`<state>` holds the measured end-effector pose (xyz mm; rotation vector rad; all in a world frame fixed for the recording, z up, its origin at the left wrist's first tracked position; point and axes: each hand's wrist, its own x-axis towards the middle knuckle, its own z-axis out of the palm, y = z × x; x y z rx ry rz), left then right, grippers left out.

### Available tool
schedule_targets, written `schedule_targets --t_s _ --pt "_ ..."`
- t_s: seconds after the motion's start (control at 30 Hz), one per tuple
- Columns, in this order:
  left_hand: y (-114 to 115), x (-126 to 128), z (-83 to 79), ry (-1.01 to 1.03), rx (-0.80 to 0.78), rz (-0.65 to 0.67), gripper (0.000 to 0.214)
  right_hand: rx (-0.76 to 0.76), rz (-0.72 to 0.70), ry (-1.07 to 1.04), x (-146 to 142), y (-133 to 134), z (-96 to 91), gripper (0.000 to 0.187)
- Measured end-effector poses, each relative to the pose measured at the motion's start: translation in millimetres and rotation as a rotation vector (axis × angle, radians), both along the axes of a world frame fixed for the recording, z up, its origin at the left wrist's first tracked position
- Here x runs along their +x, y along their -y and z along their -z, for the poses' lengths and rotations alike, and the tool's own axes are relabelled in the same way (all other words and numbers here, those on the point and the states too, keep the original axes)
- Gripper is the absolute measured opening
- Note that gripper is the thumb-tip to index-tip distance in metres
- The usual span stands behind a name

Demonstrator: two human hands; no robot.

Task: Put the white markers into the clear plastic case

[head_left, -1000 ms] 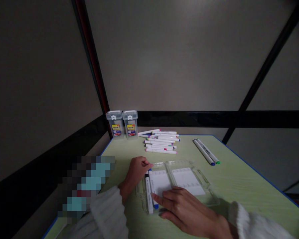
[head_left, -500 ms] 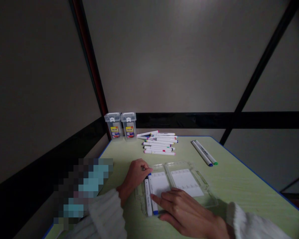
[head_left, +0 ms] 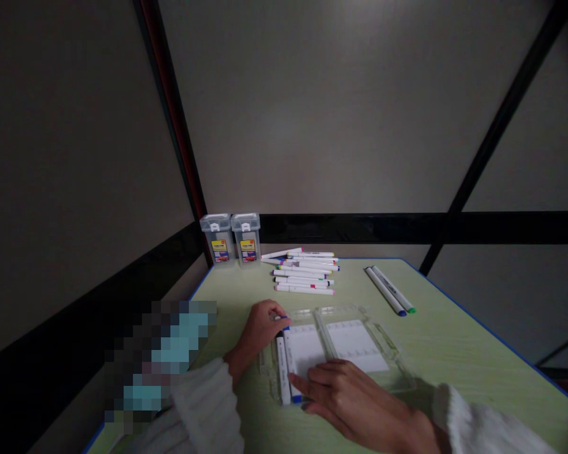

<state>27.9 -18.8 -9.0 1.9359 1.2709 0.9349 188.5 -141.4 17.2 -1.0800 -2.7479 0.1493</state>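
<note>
A clear hinged plastic case [head_left: 395, 377] lies opened out on the table, with white paper inserts inside. Two white markers lie side by side along its left edge: a blue-ended marker [head_left: 291, 366] and a dark-ended marker [head_left: 283, 372]. My left hand [head_left: 263, 325] is closed at their far ends, its thumb and fingertips pinched on the blue-ended marker. Over the near part of the case rests my right hand [head_left: 348, 397], index finger stretched out and touching the near part of that same marker. The palm side of the right hand is hidden.
Two lidded clear plastic boxes [head_left: 246, 243] stand at the back left. Beside them lies a loose pile of thin white markers [head_left: 305, 271]. Two thick markers [head_left: 390, 290] with blue and green ends lie at the right. A pixelated patch [head_left: 180, 343] covers something at the left edge.
The two markers in the case have shifted slightly away from me, their near ends now sitting further inside the case edge. Both hands have stayed nearly in place.
</note>
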Motion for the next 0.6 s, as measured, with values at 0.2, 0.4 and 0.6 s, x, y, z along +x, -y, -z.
schedule_targets --t_s 0.2,0.4,0.6 --pt "-5.1 -4.0 -0.7 0.027 -0.066 0.038 0.008 -0.019 -0.002 -0.007 -0.2 -0.2 -2.1 0.031" --pt "-17.0 -10.5 1.4 0.165 -0.239 0.144 0.013 -0.014 0.01 -0.011 1.3 -1.9 1.6 0.032" --pt "-18.6 -10.5 5.0 0.168 -0.208 0.14 0.014 0.025 -0.006 0.02 -0.2 -1.4 -0.2 0.03"
